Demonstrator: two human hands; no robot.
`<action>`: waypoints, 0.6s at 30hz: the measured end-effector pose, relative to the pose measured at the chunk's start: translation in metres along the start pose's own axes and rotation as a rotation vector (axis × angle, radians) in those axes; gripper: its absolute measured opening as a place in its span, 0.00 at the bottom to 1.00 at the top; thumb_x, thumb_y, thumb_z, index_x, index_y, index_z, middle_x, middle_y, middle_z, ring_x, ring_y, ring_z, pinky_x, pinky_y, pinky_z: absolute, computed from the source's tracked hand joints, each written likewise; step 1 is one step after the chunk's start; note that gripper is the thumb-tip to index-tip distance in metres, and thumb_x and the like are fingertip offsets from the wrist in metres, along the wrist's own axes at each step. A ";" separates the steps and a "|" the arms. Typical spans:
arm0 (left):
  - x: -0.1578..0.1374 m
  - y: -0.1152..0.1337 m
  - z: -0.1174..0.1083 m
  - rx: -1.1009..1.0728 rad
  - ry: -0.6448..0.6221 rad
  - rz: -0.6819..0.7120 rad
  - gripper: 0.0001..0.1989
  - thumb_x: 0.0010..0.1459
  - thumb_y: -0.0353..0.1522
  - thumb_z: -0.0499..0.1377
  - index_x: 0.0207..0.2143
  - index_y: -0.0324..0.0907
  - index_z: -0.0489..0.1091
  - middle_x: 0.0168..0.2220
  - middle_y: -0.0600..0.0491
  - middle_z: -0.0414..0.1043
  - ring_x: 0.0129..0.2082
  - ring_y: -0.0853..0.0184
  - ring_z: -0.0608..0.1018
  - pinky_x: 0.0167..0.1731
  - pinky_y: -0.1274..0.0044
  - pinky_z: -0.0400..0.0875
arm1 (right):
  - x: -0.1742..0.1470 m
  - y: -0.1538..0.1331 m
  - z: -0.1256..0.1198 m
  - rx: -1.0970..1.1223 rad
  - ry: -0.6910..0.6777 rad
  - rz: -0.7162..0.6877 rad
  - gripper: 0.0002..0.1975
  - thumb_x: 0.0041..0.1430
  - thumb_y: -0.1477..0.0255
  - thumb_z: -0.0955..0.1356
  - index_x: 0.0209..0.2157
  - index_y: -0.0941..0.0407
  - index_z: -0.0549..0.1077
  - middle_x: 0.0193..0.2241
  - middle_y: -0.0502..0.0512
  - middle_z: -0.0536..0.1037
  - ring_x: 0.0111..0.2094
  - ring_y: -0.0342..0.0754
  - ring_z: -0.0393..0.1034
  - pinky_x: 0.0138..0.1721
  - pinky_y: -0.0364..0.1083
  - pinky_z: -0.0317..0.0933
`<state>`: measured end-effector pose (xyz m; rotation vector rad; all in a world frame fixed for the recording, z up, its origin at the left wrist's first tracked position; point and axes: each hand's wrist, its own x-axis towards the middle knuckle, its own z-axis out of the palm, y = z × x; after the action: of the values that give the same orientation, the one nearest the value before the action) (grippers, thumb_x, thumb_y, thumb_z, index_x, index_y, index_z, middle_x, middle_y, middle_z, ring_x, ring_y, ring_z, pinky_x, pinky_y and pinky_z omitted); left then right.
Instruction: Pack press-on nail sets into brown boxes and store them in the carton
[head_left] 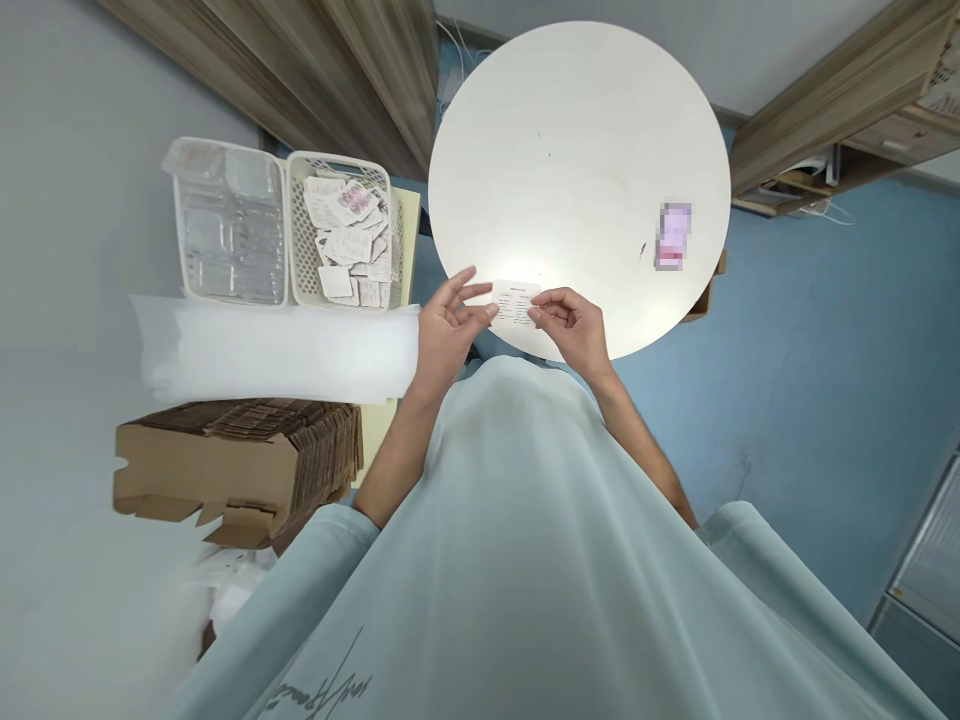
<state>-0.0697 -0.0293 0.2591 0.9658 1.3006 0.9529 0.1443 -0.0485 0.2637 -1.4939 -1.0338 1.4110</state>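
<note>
A small white printed card point(515, 303) is held up between my two hands over the near edge of the round white table point(577, 120). My left hand point(448, 325) pinches the card's left edge between thumb and finger, its other fingers spread. On the right edge, my right hand point(574, 325) grips with thumb and forefinger, the remaining fingers curled. The print faces up, too small to read. To the left, a white basket point(302, 250) holds many similar printed cards point(349, 245).
Beside the basket stands a white bin point(180, 225) of clear plastic packs point(236, 225). White foam sheets point(300, 350) and stacked flat cardboard boxes point(217, 465) lie nearer me on the left. A blurred-out pinkish item point(673, 236) rests on the table's right side.
</note>
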 end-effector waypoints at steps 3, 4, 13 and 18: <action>0.001 -0.007 -0.003 -0.024 -0.020 -0.074 0.35 0.55 0.53 0.81 0.58 0.45 0.82 0.48 0.44 0.86 0.52 0.53 0.88 0.51 0.64 0.87 | 0.001 0.000 -0.003 -0.004 -0.022 -0.010 0.23 0.61 0.45 0.80 0.43 0.50 0.81 0.38 0.51 0.83 0.42 0.50 0.81 0.50 0.52 0.80; 0.001 -0.008 -0.004 -0.036 -0.026 -0.086 0.34 0.55 0.52 0.81 0.57 0.44 0.83 0.46 0.45 0.85 0.51 0.54 0.88 0.51 0.64 0.88 | 0.002 -0.001 -0.004 -0.001 -0.033 -0.013 0.23 0.62 0.46 0.80 0.43 0.50 0.81 0.39 0.51 0.83 0.42 0.50 0.81 0.50 0.52 0.79; -0.002 0.014 0.000 -0.269 -0.411 -0.273 0.37 0.54 0.61 0.78 0.55 0.46 0.85 0.55 0.39 0.87 0.61 0.44 0.87 0.61 0.54 0.86 | 0.014 -0.005 -0.013 -0.017 -0.076 -0.081 0.21 0.63 0.48 0.81 0.40 0.49 0.82 0.44 0.53 0.83 0.53 0.54 0.80 0.60 0.57 0.78; -0.005 0.016 0.007 -0.341 -0.477 -0.311 0.41 0.47 0.65 0.79 0.53 0.47 0.86 0.57 0.39 0.87 0.61 0.42 0.87 0.62 0.54 0.85 | 0.018 -0.003 -0.010 0.004 -0.140 -0.083 0.23 0.63 0.44 0.81 0.41 0.48 0.81 0.44 0.54 0.83 0.53 0.54 0.80 0.59 0.57 0.77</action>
<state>-0.0629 -0.0294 0.2759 0.6479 0.8193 0.6244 0.1549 -0.0311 0.2616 -1.3482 -1.1644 1.4741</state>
